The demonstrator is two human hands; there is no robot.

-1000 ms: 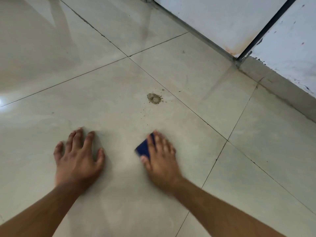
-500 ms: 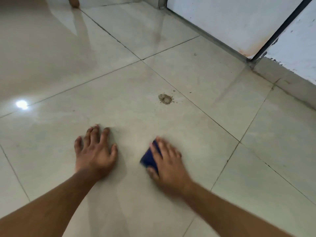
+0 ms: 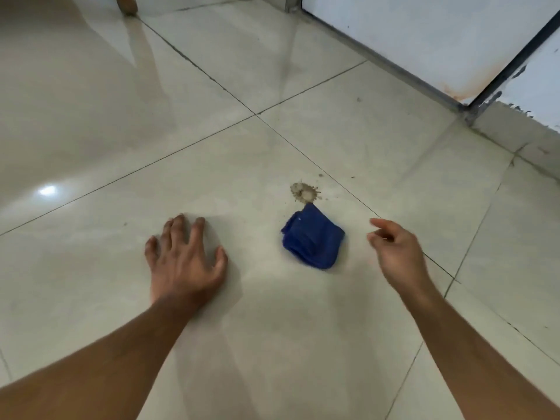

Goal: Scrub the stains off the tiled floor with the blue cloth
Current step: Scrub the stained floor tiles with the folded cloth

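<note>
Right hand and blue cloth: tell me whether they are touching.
Apart. The head view shows bare tile between the right hand and the blue cloth, which lies alone on the floor, its far corner at the brown stain.

Your items by colour: crumpled deep-blue fabric cloth [image 3: 313, 239], plain and unpatterned. Glossy pale-cream tiled floor [image 3: 212, 165], crossed by thin dark grout lines in a square grid. Speckled grey-brown splatter stain [image 3: 304, 192], paler at its centre. White wall panel [image 3: 424, 34], orange rust tint at its lower corner.
</note>
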